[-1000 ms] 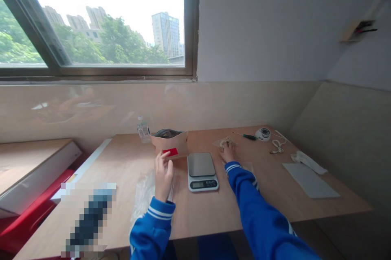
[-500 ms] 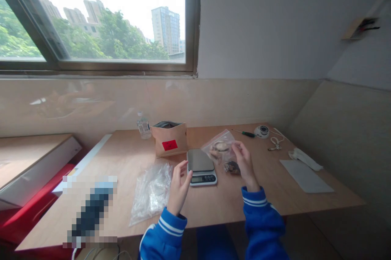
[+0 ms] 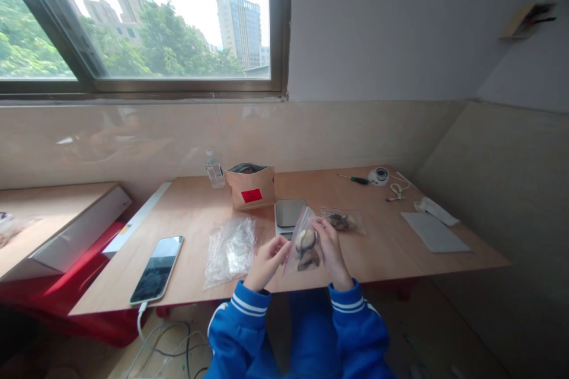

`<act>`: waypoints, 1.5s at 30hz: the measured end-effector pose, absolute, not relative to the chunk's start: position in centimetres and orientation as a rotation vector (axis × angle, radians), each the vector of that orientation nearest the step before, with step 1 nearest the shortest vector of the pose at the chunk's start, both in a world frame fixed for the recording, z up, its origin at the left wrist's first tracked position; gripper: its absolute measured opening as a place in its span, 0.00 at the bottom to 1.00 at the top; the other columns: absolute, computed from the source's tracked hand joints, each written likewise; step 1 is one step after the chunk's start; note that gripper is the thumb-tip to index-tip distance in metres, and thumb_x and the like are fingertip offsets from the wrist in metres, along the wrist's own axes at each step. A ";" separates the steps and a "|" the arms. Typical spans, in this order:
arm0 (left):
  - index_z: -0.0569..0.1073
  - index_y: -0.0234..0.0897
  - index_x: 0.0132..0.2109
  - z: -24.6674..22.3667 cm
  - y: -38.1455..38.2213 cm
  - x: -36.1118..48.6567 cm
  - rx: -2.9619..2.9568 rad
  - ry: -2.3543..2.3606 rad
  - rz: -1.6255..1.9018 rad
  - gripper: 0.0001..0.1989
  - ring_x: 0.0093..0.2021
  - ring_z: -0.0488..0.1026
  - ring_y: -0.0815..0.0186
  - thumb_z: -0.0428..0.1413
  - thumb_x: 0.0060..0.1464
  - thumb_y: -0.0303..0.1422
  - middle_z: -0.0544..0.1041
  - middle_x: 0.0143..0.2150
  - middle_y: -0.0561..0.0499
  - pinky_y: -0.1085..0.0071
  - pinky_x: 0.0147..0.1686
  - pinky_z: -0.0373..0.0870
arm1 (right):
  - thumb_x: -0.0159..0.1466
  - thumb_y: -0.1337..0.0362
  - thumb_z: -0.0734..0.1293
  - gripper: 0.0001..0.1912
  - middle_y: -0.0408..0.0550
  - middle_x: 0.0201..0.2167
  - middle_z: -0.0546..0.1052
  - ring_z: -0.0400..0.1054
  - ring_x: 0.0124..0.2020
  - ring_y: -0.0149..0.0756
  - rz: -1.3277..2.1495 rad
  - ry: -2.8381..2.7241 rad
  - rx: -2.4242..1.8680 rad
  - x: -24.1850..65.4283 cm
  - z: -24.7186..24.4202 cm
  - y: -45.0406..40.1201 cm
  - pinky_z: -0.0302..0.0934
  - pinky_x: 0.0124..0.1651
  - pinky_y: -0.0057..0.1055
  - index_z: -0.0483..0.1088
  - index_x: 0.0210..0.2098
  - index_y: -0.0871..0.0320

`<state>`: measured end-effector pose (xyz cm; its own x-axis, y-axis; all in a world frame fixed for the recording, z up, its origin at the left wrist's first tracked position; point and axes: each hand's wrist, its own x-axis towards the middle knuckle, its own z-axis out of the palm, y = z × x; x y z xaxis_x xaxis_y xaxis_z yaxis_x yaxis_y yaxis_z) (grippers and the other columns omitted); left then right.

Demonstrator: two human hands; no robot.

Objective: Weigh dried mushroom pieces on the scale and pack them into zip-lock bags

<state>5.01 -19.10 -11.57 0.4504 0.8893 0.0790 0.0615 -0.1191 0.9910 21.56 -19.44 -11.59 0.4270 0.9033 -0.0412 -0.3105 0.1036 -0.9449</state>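
Observation:
A clear zip bag (image 3: 306, 245) with brownish, mushroom-like dried slices inside hangs between my two hands, tilted, near the table's front edge. My right hand (image 3: 328, 245) is closed on its right side. At its left edge, by the reddish zip strip, the fingers of my left hand (image 3: 269, 257) pinch it. Behind the bag stands a kitchen scale (image 3: 291, 213) with a bare metal plate; its display is partly hidden. A second filled zip bag (image 3: 342, 220) lies flat to the right of the scale.
Left of the scale lies a pile of clear plastic bags (image 3: 231, 248). A kraft pouch (image 3: 252, 189) with a red label stands open behind, beside a bottle (image 3: 215, 170). A plugged-in phone (image 3: 157, 269) lies left. Rightward are a screwdriver (image 3: 358, 180), a dome camera (image 3: 379, 176) and white paper (image 3: 434, 232).
My right hand has brought the zip bag leftward and down, away from above the second bag. My left hand, empty before, now grips its edge. The view has tilted slightly down.

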 end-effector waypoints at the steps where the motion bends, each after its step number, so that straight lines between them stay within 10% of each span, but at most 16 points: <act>1: 0.66 0.35 0.31 -11.6 -19.2 4.9 1.538 0.854 0.873 0.19 0.26 0.64 0.71 0.52 0.55 0.48 0.66 0.25 0.55 0.73 0.29 0.61 | 0.48 0.54 0.71 0.15 0.40 0.24 0.72 0.65 0.26 0.32 1.000 -0.636 -1.116 21.5 -11.4 -19.6 0.58 0.31 0.28 0.69 0.29 0.57; 19: 0.60 0.39 0.32 -12.6 -18.4 3.9 1.128 0.754 1.029 0.20 0.14 0.51 0.77 0.54 0.52 0.51 0.56 0.17 0.63 0.79 0.13 0.54 | 0.54 0.52 0.71 0.20 0.41 0.24 0.73 0.64 0.23 0.30 1.088 -0.879 -1.112 23.0 -11.8 -21.1 0.59 0.25 0.26 0.72 0.41 0.58; 26: 0.63 0.38 0.32 -10.8 -18.0 3.2 1.258 0.751 0.777 0.21 0.12 0.51 0.78 0.57 0.49 0.51 0.58 0.16 0.63 0.80 0.10 0.52 | 0.56 0.47 0.69 0.24 0.52 0.48 0.75 0.68 0.50 0.43 0.891 -1.118 -1.223 22.4 -13.2 -19.8 0.63 0.52 0.38 0.71 0.45 0.55; 34: 0.69 0.36 0.33 -11.0 -16.9 2.6 1.241 0.982 0.902 0.21 0.13 0.52 0.78 0.57 0.47 0.51 0.58 0.17 0.62 0.79 0.11 0.52 | 0.53 0.45 0.70 0.21 0.46 0.22 0.77 0.71 0.27 0.37 1.112 -1.047 -1.149 22.1 -14.0 -19.1 0.65 0.35 0.33 0.75 0.31 0.58; 45: 0.73 0.34 0.36 -13.4 -15.4 0.4 1.138 1.090 1.078 0.22 0.20 0.62 0.74 0.57 0.46 0.51 0.65 0.21 0.57 0.76 0.21 0.60 | 0.51 0.37 0.63 0.30 0.57 0.26 0.76 0.71 0.31 0.45 0.292 -0.779 -1.677 35.5 -14.1 -8.5 0.62 0.33 0.36 0.70 0.26 0.61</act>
